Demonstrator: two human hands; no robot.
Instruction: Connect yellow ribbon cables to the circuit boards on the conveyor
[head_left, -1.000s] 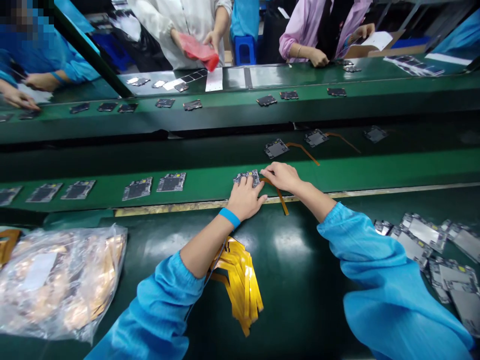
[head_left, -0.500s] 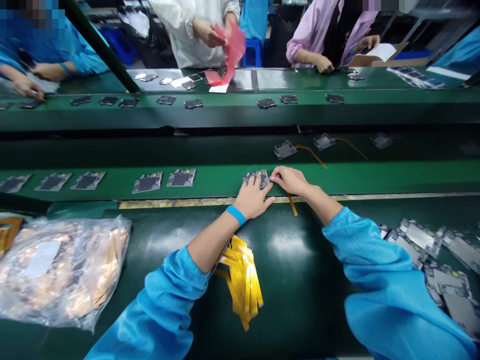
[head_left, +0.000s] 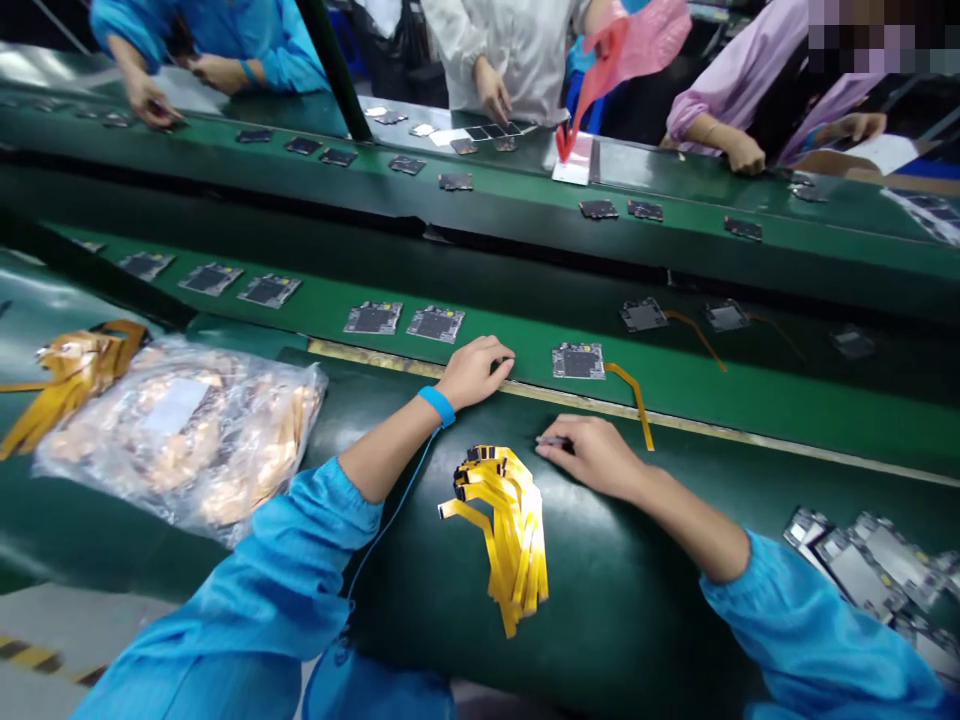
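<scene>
At centre, the left hand point(head_left: 472, 373), thumb and fingers parted, lies beyond yellow flex cables point(head_left: 517, 535); right of centre, the right hand point(head_left: 595, 456) pinches a small grey object point(head_left: 552, 441).

a dark green surface point(head_left: 637, 600) fills the foreground, glossy enough to throw back pale patches of light. beyond its worn, yellowish edge strip point(head_left: 360, 355) runs a brighter green belt point(head_left: 720, 410), and past that a long, shiny counter point(head_left: 630, 170). a dark green post point(head_left: 330, 70) leans across the upper left. grey floor point(head_left: 90, 620) with yellow-and-black striped tape point(head_left: 34, 655) shows at lower left; the far background is dim and blurred.
</scene>
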